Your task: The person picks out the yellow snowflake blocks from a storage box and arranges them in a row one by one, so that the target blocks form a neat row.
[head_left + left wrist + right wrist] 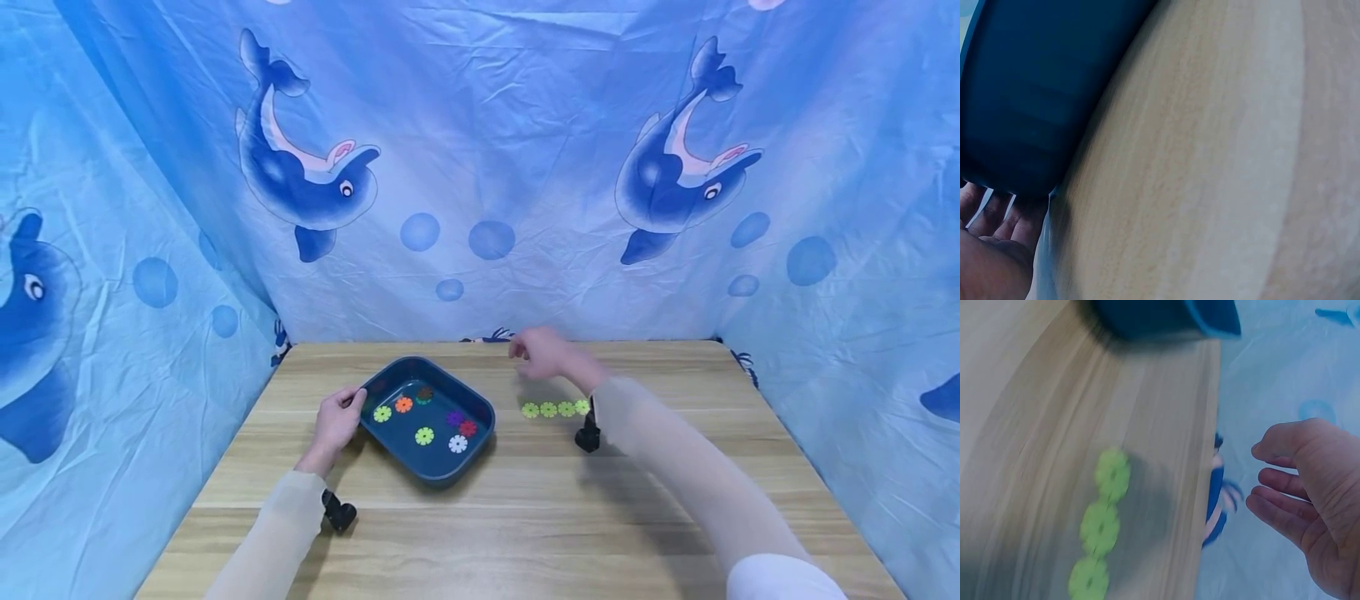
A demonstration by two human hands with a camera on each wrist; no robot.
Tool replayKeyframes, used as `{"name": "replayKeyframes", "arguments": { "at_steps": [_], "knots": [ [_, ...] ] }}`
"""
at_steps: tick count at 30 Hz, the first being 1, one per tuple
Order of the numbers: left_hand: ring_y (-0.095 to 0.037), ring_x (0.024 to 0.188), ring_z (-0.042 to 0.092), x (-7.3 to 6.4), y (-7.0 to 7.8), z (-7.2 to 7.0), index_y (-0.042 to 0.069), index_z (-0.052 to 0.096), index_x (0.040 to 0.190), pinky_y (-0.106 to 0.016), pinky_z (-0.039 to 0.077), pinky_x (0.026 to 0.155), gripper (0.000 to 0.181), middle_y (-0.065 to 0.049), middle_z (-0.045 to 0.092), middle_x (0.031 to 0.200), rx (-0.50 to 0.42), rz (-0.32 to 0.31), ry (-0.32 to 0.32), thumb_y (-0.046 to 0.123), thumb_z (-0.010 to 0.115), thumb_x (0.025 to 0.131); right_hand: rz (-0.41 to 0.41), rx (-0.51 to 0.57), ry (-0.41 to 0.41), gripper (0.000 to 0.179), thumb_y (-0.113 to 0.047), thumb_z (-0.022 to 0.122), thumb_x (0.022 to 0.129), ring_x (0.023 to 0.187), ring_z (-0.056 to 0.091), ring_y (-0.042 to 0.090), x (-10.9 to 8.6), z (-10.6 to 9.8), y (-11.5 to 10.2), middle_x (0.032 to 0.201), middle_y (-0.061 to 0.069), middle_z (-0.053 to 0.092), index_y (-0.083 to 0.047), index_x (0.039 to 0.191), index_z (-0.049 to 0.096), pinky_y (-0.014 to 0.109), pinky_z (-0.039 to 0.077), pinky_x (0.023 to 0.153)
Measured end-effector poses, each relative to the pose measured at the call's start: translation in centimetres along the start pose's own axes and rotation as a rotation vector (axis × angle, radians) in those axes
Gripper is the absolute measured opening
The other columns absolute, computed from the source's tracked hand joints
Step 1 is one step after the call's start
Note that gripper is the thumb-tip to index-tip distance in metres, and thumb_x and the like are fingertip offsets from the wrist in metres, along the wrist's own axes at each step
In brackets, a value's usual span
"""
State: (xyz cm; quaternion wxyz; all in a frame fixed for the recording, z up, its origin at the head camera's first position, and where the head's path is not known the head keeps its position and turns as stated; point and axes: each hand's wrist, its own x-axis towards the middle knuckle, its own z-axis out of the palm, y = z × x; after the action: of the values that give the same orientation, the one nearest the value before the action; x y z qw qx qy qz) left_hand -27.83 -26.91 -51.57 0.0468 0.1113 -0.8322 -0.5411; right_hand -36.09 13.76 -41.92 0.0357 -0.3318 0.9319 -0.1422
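Note:
My left hand [339, 421] grips the left corner of a dark blue tray [442, 481], thumb at the rim and fingers against the outer wall. Inside it lie several flower-shaped plastic discs, among them an orange disc [403, 404], a white disc [458, 444], a red disc [468, 427] and a yellow-green disc [424, 436]. To the right of the tray, a row of yellow-green discs [548, 410] lies on the table, edge to edge. My right hand [542, 353] hovers past the row, its fingers loosely bent and holding nothing; the right wrist view shows a gap between thumb and fingers.
The wooden table [480, 542] ends at a blue curtain [480, 167] printed with dolphins, which also hangs along both sides. A black wrist camera [588, 435] on the right arm overlaps the row's right end in the head view.

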Motion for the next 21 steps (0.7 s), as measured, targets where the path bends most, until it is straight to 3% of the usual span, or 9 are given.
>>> {"name": "replayKeyframes", "arguments": {
  "at_steps": [5,13,21],
  "knots": [
    [-0.021,0.11,0.062,0.0,0.0,0.1,-0.001,0.066,0.14,-0.016,0.048,0.073,0.048,-0.025,0.066,0.142,0.018,0.0,-0.004,0.036,0.054,0.112,-0.065,0.007,0.016,0.024,-0.009,0.071,0.089,0.101,0.072,0.023,2.3,0.3,-2.0,0.113,0.013,0.078,-0.007,0.113,0.077,0.039,0.06,0.093],
    [-0.024,0.114,0.062,0.0,0.1,-0.2,0.0,0.065,0.141,-0.014,0.046,0.075,0.047,-0.025,0.066,0.143,0.036,0.008,0.008,0.035,0.054,0.112,-0.128,0.034,0.025,0.022,-0.012,0.074,0.091,0.102,0.073,0.023,4.7,1.2,-5.3,0.114,0.013,0.079,-0.008,0.113,0.076,0.038,0.06,0.091],
    [-0.027,0.127,0.059,0.1,-0.3,0.0,0.0,0.066,0.14,-0.01,0.041,0.086,0.048,-0.024,0.065,0.144,0.036,0.009,-0.001,0.037,0.053,0.112,-0.16,0.053,0.006,0.022,-0.014,0.073,0.095,0.102,0.072,0.022,5.7,2.6,-7.8,0.114,0.01,0.079,-0.006,0.115,0.077,0.037,0.06,0.091]
  ]
}}
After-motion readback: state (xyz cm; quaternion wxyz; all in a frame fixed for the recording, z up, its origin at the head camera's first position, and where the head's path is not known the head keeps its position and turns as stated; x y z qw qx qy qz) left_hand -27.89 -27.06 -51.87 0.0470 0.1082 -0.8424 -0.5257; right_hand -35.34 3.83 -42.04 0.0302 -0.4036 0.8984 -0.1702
